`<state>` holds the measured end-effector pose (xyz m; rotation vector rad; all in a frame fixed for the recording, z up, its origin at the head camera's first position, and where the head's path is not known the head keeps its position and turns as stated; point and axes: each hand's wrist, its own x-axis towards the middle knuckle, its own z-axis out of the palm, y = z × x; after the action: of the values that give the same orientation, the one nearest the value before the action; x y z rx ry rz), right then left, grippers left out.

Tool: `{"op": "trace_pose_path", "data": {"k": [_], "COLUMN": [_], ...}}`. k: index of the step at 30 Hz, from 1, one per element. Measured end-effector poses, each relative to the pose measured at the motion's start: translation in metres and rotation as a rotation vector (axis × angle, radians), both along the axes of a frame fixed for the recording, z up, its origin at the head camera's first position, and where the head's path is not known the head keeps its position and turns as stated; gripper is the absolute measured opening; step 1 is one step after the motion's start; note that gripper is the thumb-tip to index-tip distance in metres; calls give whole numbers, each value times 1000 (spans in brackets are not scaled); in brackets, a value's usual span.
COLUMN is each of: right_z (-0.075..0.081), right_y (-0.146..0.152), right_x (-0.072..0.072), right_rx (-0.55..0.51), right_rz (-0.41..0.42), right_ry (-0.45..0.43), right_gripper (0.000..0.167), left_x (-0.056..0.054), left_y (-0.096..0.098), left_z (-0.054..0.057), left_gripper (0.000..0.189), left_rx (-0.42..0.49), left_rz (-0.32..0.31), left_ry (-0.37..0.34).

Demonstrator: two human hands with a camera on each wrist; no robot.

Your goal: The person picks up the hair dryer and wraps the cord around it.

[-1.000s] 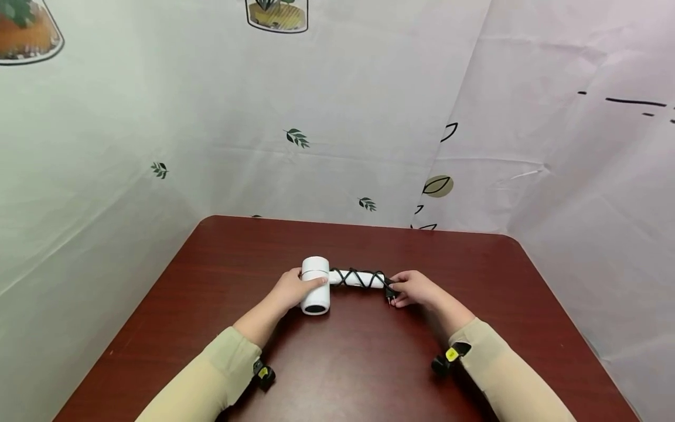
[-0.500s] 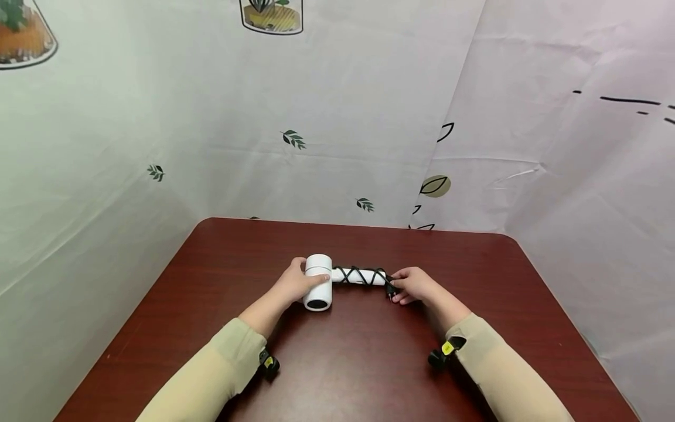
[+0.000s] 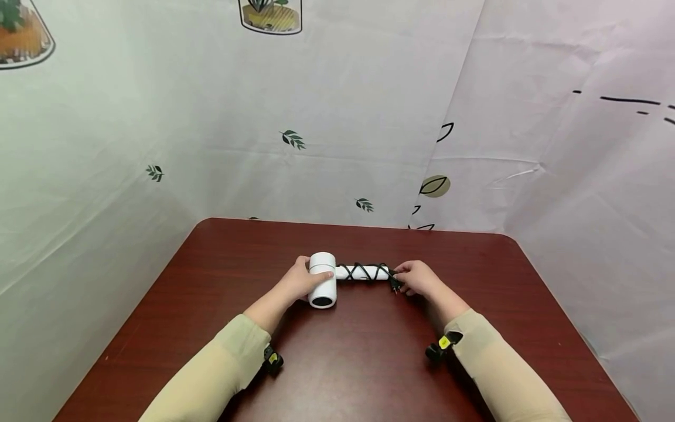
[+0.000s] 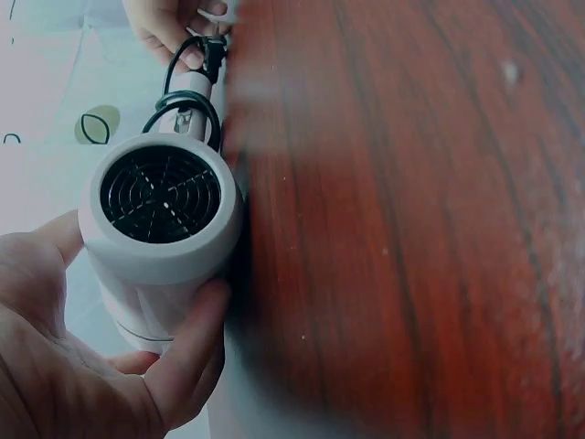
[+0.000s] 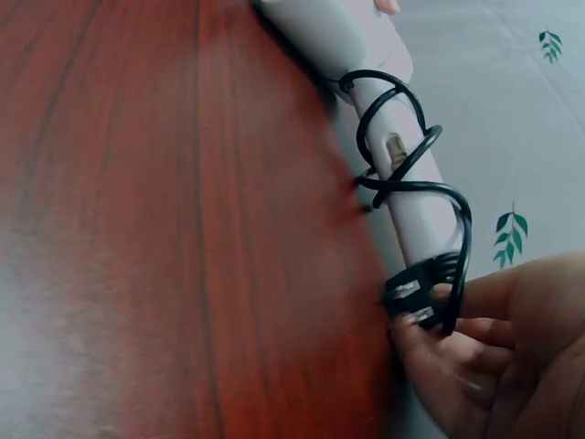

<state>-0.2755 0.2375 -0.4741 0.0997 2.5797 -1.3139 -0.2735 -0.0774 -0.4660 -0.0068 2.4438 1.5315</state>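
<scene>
A white hair dryer (image 3: 323, 287) lies on the dark red table, its barrel at the left and its handle (image 3: 375, 273) pointing right. Black cord (image 5: 416, 187) criss-crosses round the handle. My left hand (image 3: 296, 282) grips the barrel, thumb on the near side and fingers behind. In the left wrist view the round black grille (image 4: 160, 194) faces the camera. At the handle's end, my right hand (image 3: 420, 278) pinches the black plug (image 5: 419, 297) and cord between thumb and fingers. The two metal pins show in the right wrist view.
The wood-grain table (image 3: 337, 363) has rounded far corners. White fabric (image 3: 343, 117) with printed leaves and plant jars hangs behind it and on both sides. Small black wrist cameras sit at the left cuff (image 3: 273, 358) and right cuff (image 3: 436, 351).
Both hands and the hair dryer have shifted slightly away from the person, with the dryer and left hand also moving a little right. Both hands keep their hold.
</scene>
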Motion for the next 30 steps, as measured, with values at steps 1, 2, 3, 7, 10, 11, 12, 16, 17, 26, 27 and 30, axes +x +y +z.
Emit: {"op": "trace_pose_path", "data": {"k": [1, 2, 3, 7, 10, 11, 12, 16, 17, 26, 27, 30], "right_z": [1, 2, 3, 4, 5, 5, 5, 8, 8, 7, 7, 7], "right_y": [0, 0, 0, 2, 4, 5, 5, 5, 5, 12, 14, 19], "right_x": [0, 0, 0, 0, -2, -2, -3, -2, -1, 2, 3, 7], "right_rx": [29, 51, 62, 19, 6, 14, 23, 48, 51, 28, 25, 13], "right_rz": [4, 16, 27, 47, 45, 46, 47, 46, 49, 1, -7, -32], "right_ry": [9, 17, 18, -15, -18, -14, -9, -3, -1, 20, 25, 42], "right_gripper": [24, 23, 23, 27, 30, 31, 32, 33, 34, 35, 35, 35], "left_x": [1, 1, 2, 3, 3, 3, 3, 4, 5, 7, 7, 8], "left_y": [0, 0, 0, -2, -4, -5, -5, -5, -6, -11, -11, -14], "left_z": [0, 0, 0, 2, 4, 4, 4, 4, 4, 3, 3, 2], "left_gripper": [83, 84, 84, 82, 80, 80, 80, 78, 77, 81, 80, 78], "left_rx": [6, 16, 26, 65, 79, 85, 92, 112, 115, 169, 179, 189], "left_rz": [2, 5, 9, 10, 6, 4, 4, 4, 4, 1, 1, -1], "left_ry": [-3, -11, -24, -69, -82, -84, -84, -92, -93, -125, -130, -131]}}
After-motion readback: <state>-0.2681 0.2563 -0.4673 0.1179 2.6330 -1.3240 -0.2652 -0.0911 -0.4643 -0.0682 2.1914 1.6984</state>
